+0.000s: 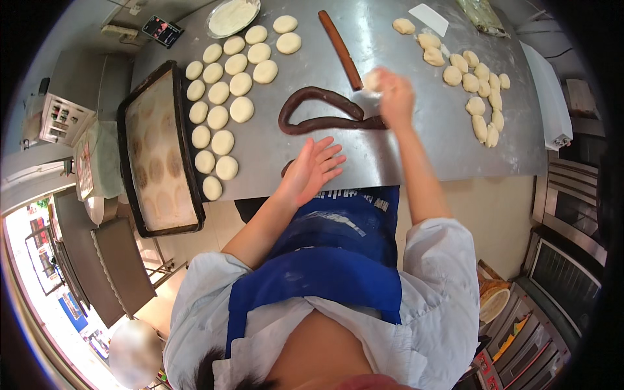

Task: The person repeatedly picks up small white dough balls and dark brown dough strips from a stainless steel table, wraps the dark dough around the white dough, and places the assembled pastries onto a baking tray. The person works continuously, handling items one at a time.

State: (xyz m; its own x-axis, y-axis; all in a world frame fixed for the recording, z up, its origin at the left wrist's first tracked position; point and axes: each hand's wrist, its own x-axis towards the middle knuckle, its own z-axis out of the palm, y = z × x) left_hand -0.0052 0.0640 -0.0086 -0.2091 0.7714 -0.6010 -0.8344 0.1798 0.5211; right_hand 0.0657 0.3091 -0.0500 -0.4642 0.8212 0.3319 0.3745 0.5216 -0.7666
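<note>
My right hand (399, 100), blurred by motion, holds a pale piece of dough (372, 81) in its fingertips just above the steel table. Beside it ends a brown wooden rolling pin (340, 48). A long dark brown rope of filling (304, 127) lies bent in a loop, its right end partly behind my right wrist. My left hand (316, 168) is held open over the table's near edge, fingers apart, with nothing in it. Partly hidden behind that hand is a small dark brown piece (285, 168).
Several flattened dough rounds (218, 93) stand in rows at left, beside a black-rimmed baking tray (199, 209). A bowl of flour (231, 17) and a phone (162, 31) lie behind. Several dough lumps (470, 83), a white scraper (429, 19) and a plastic bag (482, 18) are at right.
</note>
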